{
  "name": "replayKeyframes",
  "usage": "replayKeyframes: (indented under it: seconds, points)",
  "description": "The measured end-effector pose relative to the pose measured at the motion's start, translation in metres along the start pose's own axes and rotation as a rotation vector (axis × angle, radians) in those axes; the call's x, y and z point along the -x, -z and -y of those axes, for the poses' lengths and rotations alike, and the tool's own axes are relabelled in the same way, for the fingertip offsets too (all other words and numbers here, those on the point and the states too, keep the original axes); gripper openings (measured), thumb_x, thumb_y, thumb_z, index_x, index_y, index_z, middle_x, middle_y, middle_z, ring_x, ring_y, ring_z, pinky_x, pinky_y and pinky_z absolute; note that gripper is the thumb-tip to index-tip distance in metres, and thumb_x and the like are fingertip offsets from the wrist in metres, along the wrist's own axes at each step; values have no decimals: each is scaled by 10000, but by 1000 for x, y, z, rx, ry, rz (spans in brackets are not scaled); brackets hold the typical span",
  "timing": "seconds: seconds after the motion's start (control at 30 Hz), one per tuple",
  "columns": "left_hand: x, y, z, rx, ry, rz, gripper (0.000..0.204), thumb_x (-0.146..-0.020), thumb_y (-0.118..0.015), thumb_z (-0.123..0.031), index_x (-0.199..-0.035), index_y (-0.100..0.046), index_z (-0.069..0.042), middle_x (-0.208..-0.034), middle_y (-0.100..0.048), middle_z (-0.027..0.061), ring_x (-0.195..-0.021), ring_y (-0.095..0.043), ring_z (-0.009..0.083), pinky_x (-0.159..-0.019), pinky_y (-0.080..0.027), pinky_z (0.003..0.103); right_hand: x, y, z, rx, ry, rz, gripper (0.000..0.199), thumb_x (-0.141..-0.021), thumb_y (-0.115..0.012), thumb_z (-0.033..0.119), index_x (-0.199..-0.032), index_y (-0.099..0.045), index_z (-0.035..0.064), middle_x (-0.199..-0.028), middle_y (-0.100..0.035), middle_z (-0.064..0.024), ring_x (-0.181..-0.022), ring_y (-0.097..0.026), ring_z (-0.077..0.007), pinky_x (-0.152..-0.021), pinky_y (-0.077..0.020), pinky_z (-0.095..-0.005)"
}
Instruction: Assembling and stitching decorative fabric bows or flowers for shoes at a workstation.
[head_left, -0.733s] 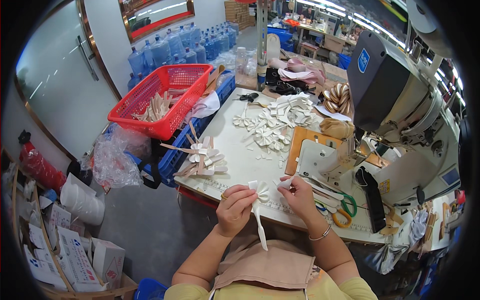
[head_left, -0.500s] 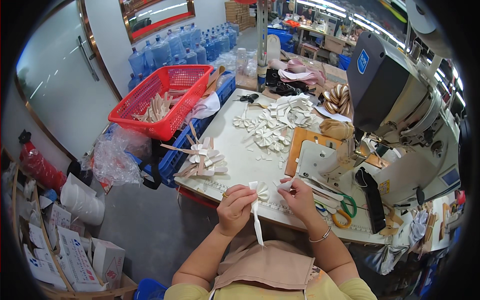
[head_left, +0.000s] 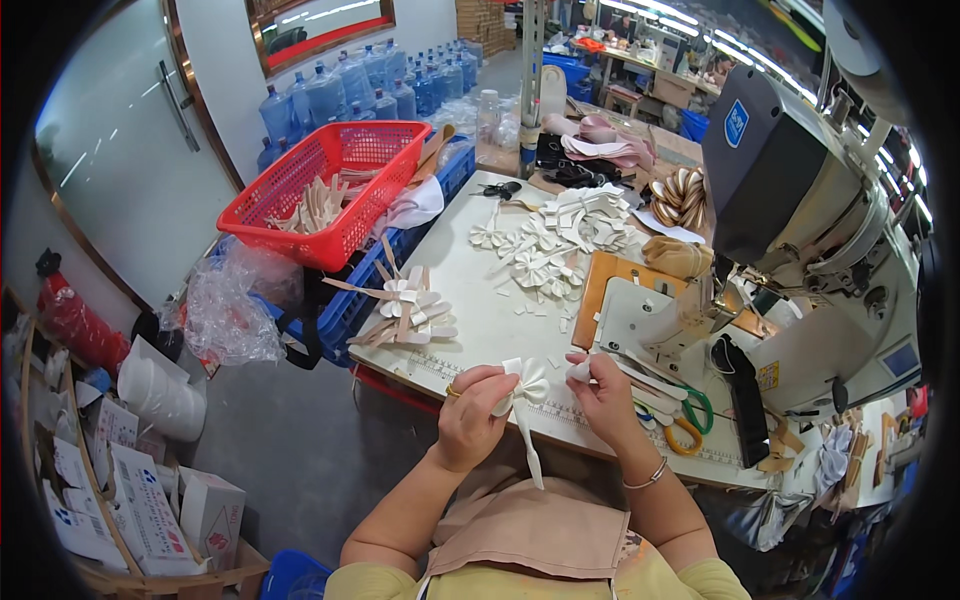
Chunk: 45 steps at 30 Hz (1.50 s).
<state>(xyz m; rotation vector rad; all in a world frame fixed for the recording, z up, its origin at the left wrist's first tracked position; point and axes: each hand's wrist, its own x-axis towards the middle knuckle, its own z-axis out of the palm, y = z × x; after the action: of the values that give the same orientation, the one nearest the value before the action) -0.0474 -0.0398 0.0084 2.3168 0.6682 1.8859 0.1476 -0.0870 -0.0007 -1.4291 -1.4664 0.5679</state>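
My left hand [head_left: 472,415] pinches a white ribbon bow [head_left: 527,385] at the near edge of the white work table [head_left: 470,300]; a long white tail hangs from the bow toward my lap. Just right of the bow, my right hand [head_left: 601,395] grips a small white strip between thumb and fingers. The two hands sit close together, in front of the sewing machine [head_left: 790,230].
Finished white bows [head_left: 555,240] lie piled at the table's middle, and a beige-and-white bundle [head_left: 405,305] rests on its left edge. A red basket [head_left: 325,185] of strips stands on blue crates. Green-handled scissors [head_left: 685,425] lie to the right. Cardboard boxes [head_left: 140,500] crowd the floor at left.
The bow has shifted a little toward my left hand, and its hanging tail has swung slightly. Both hands stay in nearly the same spot.
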Motion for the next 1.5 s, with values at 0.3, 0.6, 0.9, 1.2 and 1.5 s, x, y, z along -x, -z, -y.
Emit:
replayKeyframes:
  seconds: [0.3, 0.6, 0.9, 1.2, 1.5]
  points:
    - [4, 0, 1, -6, -2, -2, 430, -579, -730, 70, -954, -559, -56, -862, -629, 60, -798, -608, 251, -696, -491, 310, 2, 2, 5, 24, 6, 15, 325, -759, -583, -59, -1068, -573, 40, -912, -526, -101, -775, -563, -179, -622, -517, -253]
    - [3, 1, -2, -37, 175, -27, 329, -625, -709, 71, -916, -590, -26, -828, -630, 81, -744, -616, 246, -668, -495, 284, 5, 4, 0, 84, 13, -46, 343, -735, -609, -55, -1066, -579, 33, -900, -534, -99, -747, -557, -172, -612, -464, -249]
    - [10, 0, 6, 999, 1362, -131, 213, -810, -592, 3, -1019, -559, 22, -860, -614, 78, -733, -605, 125, -707, -531, 243, 3, 20, 38, 246, 298, -106, 307, -701, -633, -61, -994, -609, 27, -872, -557, -100, -734, -557, -232, -623, -463, -294]
    - [9, 0, -3, 1035, 1339, -104, 182, -807, -586, 13, -988, -569, 7, -857, -618, 79, -747, -610, 131, -710, -532, 258, -6, 20, 48, 542, 465, -168, 322, -684, -571, -92, -989, -607, 8, -888, -540, -119, -787, -553, -273, -660, -482, -338]
    - [8, -1, -7, 1054, 1257, -77, 244, -813, -588, 13, -1057, -570, 19, -920, -623, 89, -787, -603, 124, -736, -516, 242, -10, 27, 55, 594, 513, -109, 343, -669, -583, -89, -992, -599, 26, -882, -528, -114, -783, -554, -258, -653, -482, -325]
